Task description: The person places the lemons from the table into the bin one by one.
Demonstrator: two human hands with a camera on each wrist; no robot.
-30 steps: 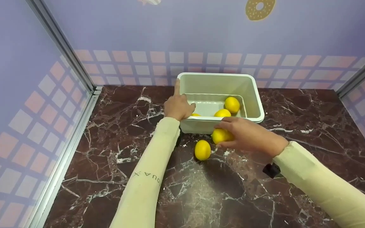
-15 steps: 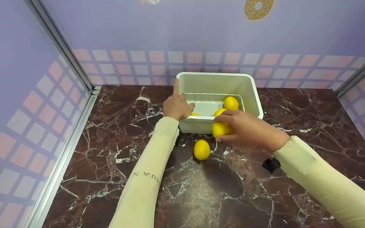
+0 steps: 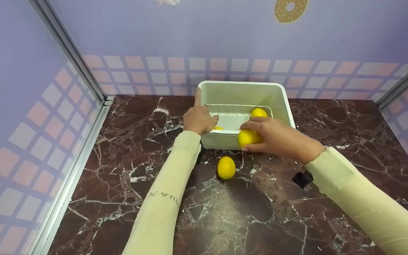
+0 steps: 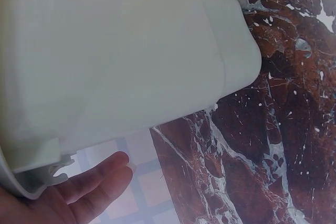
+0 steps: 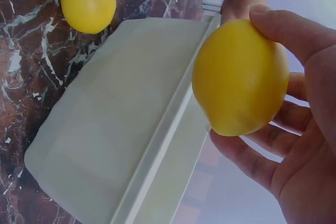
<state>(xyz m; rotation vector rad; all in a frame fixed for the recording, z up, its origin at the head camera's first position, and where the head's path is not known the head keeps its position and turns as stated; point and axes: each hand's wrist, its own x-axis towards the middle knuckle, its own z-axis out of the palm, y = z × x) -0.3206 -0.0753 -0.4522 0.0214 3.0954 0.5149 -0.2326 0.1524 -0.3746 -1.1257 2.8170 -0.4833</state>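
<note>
A pale, white-rimmed plastic bin (image 3: 221,139) stands on the marble top. My left hand (image 3: 198,118) grips its left rim, index finger stretched along the edge and thumb over the inside; in the left wrist view two fingers (image 4: 102,187) show beneath the rim outside. My right hand (image 3: 278,136) holds a yellow lemon (image 5: 239,77) between thumb and fingertips, overlapping the bin's front rim in the head view. Inside the bin lie a lemon (image 3: 259,113) at the right and another lemon (image 3: 218,128), mostly hidden, at the front left.
One loose lemon (image 3: 226,168) lies on the dark red marble surface (image 3: 147,156) in front of the bin. A purple wall (image 3: 147,32) with printed squares stands close behind, and a metal-framed panel (image 3: 48,106) borders the left side.
My right hand has lifted the held lemon up and towards the bin's front rim, now covering the middle lemon inside. My left hand stays on the rim.
</note>
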